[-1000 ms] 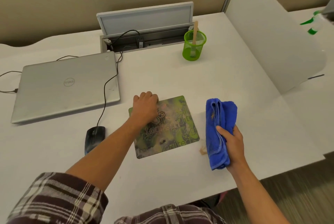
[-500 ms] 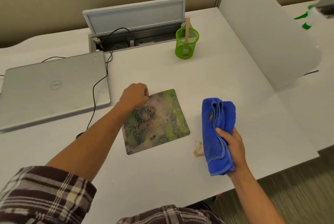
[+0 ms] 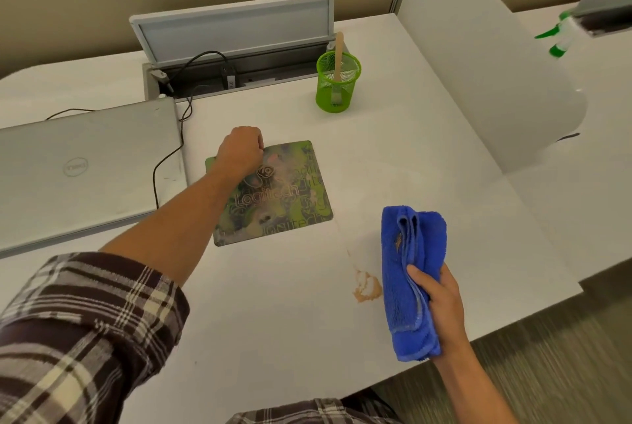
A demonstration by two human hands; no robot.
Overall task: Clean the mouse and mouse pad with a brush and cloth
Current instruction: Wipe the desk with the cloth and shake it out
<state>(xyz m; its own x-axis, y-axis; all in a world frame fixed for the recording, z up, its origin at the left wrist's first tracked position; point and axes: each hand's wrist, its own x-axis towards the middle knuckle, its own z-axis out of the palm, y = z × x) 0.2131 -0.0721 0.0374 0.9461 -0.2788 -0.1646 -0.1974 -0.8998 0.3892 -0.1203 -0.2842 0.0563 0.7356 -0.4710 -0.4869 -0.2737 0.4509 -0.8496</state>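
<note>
Left hand (image 3: 241, 149) on mouse pad (image 3: 284, 198), right hand (image 3: 441, 300) gripping cloth (image 3: 407, 269)

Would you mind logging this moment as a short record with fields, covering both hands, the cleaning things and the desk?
left hand: fist resting on the far left corner of the mouse pad; whether it pinches the edge cannot be told
right hand: grips the folded blue cloth near the desk's front edge
brush: wooden handle upright in the green mesh cup
mouse: not in view
desk: orange-brown smear just left of the cloth
laptop: closed, left of the pad
</note>
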